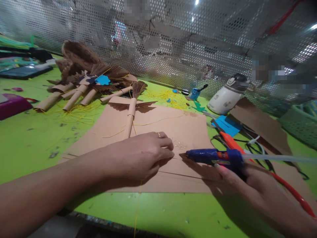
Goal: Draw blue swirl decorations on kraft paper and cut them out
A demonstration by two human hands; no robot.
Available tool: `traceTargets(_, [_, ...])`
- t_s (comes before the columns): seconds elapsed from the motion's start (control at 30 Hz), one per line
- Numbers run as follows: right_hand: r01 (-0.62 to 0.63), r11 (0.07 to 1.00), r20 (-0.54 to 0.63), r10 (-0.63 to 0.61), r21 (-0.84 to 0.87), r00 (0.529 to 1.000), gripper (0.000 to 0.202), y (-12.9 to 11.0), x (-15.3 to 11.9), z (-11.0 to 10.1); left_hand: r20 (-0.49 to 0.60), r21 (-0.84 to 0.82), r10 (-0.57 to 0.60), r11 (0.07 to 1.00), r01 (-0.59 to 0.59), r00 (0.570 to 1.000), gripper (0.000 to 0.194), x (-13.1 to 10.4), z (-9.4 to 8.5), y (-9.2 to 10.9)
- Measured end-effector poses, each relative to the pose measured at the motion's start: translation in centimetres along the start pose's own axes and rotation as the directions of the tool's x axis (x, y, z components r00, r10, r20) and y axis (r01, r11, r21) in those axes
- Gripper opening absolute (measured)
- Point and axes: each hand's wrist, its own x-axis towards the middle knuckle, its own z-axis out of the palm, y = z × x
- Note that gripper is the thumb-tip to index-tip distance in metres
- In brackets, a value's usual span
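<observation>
Taking the middle of the brown sheet (pixel 173 129) as the clock's centre, the left hand (pixel 146 155) lay at 9 o'clock, palm down, its thumb side hidden. Its fingers were close together and bent towards the sheet; whether that grip was clamped on something beneath could not be told. A yellow thread (pixel 137 205) ran from below it towards 6 o'clock, over the edge of the green surface (pixel 188 211).

At 3 o'clock the right hand (pixel 262 188) had its grip closed round a blue glue gun (pixel 205 156), the nozzle facing 9 o'clock, near the left fingertips yet apart from them. Shiny clear marks (pixel 178 144) dotted the sheet near the nozzle.

A paper figure (pixel 132 109), a rolled tube with pleated pieces, lay at 11 o'clock on the sheet, its lower end next to the left hand. Its tube and pleats looked joined, so its main build seemed done; loose yellow strands around it suggested that finishing remained, though how much could not be told. Farther out, towards 10 o'clock, a pile of similar figures (pixel 74 96) seemed well advanced, some with coloured cut-outs. Tangled yellow thread (pixel 164 96) lay at 12 o'clock, and a white bottle (pixel 224 99) stood towards 2 o'clock.
</observation>
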Motion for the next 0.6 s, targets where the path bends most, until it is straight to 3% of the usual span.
traceTargets(0.13, [0.013,1.0,0.027,-0.012,-0.026,1.0,0.049,-0.03,-0.31,-0.25,0.02,0.006,-0.011,1.0,0.011,1.0,0.026,0.01,0.11,-0.08])
traceTargets(0.6, [0.023,0.999,-0.068,-0.021,0.037,0.997,0.043,-0.55,-0.26,-0.43,0.046,0.031,-0.03,0.999,0.028,0.999,0.025,0.02,0.05,-0.08])
